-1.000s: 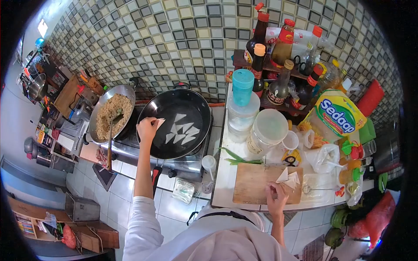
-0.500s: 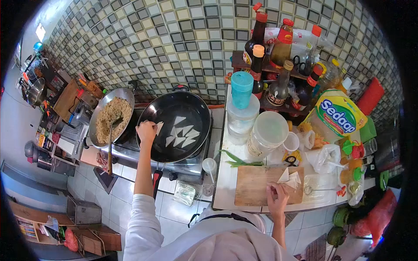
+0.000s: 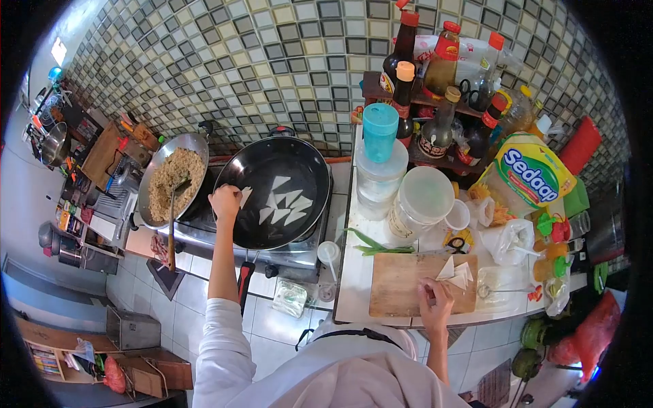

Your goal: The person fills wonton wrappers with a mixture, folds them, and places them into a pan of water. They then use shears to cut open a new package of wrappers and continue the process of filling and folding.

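My left hand [image 3: 225, 203] is over the left rim of a black frying pan [image 3: 286, 162], its fingers closed on a thin white triangular slice [image 3: 245, 196]. Several similar white triangles [image 3: 286, 205] lie inside the pan, grouped toward its middle and lower right. On the wooden cutting board [image 3: 394, 285], my right hand [image 3: 436, 302] rests with loosely curled fingers, and nothing shows in them. Just beyond its fingertips is a small pile of the same white triangular slices [image 3: 459, 273].
Left of the pan, a metal wok [image 3: 145, 213] holds fried rice and a long-handled spatula [image 3: 171, 234]. Plastic tubs [image 3: 425, 197], sauce bottles [image 3: 435, 129] and a yellow-green Sedaap pouch [image 3: 529, 178] crowd the counter's back. Green leaves [image 3: 381, 249] lie above the board.
My left hand stays at the pan's left side, its slice now slightly lower and farther inside the rim. My right hand has barely moved. The whole view has shifted slightly.
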A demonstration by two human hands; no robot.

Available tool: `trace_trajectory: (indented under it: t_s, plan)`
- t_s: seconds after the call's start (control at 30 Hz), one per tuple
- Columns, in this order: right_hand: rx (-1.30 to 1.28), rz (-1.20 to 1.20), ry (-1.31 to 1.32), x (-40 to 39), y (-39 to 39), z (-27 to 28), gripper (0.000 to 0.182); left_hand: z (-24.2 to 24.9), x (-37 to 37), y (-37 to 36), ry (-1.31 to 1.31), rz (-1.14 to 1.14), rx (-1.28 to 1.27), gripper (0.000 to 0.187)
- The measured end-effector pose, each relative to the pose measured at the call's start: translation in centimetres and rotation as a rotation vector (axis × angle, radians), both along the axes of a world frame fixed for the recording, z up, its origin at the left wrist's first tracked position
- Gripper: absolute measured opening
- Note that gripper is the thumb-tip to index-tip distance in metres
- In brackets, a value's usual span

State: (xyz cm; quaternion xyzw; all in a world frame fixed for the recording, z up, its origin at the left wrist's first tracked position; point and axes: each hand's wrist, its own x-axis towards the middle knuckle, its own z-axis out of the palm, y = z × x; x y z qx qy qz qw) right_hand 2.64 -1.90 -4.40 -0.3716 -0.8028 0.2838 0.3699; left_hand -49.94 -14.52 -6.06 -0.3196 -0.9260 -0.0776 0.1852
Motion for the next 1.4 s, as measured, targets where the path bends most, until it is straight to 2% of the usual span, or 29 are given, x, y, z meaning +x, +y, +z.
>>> trace_trajectory:
  t_s: [0.23,0.47,0.6,0.63,0.7,0.73,0.8,0.87,0.93,1.0,1.07,1.13,1.27,1.33,1.4]
  plan:
    - [-0.031,-0.011,-0.018,-0.1,0.0,0.3,0.013,-0.3,-0.9,0.0,-0.023,0.004,-0.066,0.006]
    - [-0.013,-0.003,0.0,-0.1,0.0,0.2,0.013,2.3,-0.3,1.0,-0.053,-0.156,0.208,0.013]
    - [-0.028,-0.019,-0.024,0.2,-0.1,0.0,0.015,8.9,3.5,3.0,-0.086,-0.211,0.557,0.023]
    - [-0.07,-0.043,0.02,0.2,-0.2,0.0,0.016,10.2,4.6,3.4,-0.094,-0.205,0.556,0.023]
    - [-0.113,-0.067,0.051,0.4,-0.4,0.3,0.016,12.5,7.0,4.4,-0.285,-0.292,1.06,0.029]
    - [-0.053,-0.086,0.083,0.5,-0.4,0.8,0.016,13.6,8.7,4.5,-0.296,-0.289,1.062,0.029]
    - [0.011,-0.116,0.104,1.2,-0.1,1.6,0.016,15.2,13.0,4.2,-0.333,-0.339,1.275,0.03]
    - [0.1,-0.25,0.089,2.6,0.5,2.3,0.016,15.0,17.3,3.9,-0.374,-0.386,1.321,0.028]
    - [0.104,-0.345,0.07,4.1,1.3,3.2,0.015,13.5,21.3,3.6,-0.395,-0.453,1.172,0.028]
    - [0.126,-0.502,-0.025,5.6,2.3,3.9,0.019,11.6,24.8,4.0,-0.476,-0.758,1.011,0.023]
    - [0.079,-0.57,-0.094,6.6,3.0,4.2,0.024,9.0,27.5,3.6,-0.701,-0.902,0.879,0.018]
    - [0.0,-0.542,-0.126,6.6,3.6,4.5,0.027,7.5,29.9,3.0,-0.922,-0.834,0.759,0.014]
    - [0.027,-0.368,-0.236,6.8,4.2,3.6,0.036,6.5,31.1,2.3,-0.979,-0.849,0.698,0.014]
    - [-0.013,-0.372,-0.283,6.2,4.2,3.3,0.039,6.6,30.9,2.1,-0.984,-0.866,0.672,0.015]
    - [0.018,-0.316,-0.431,5.7,4.3,3.2,0.049,6.7,30.3,2.1,-0.962,-0.858,0.678,0.015]
